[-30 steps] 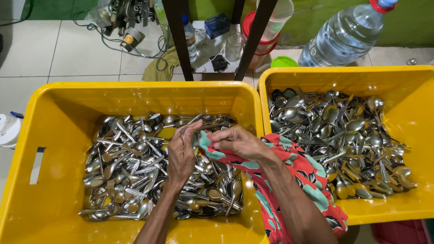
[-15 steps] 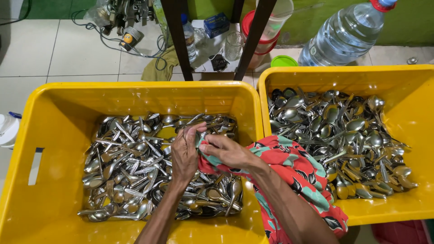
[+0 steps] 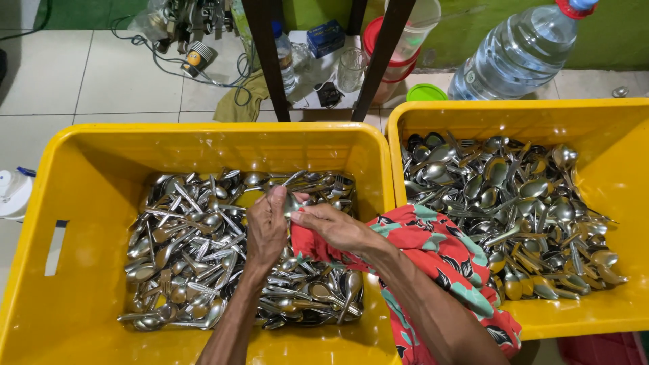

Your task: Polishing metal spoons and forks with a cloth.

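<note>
Two yellow crates [image 3: 88, 203] sat on pale tiles, both heaped with cutlery.
Left hand [image 3: 266, 226] pinched a spoon [image 3: 292, 203] over the left crate; right hand [image 3: 338, 228] gripped a red patterned cloth [image 3: 439, 260] (mid-wipe, I judged), bowl needing rubbing.

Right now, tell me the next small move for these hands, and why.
Probably rub the cloth along the spoon a little further. The left hand pinches the spoon above the left yellow crate, and the right hand presses the red patterned cloth against it. The cloth trails over the rim toward the right crate, also heaped with cutlery.
</note>
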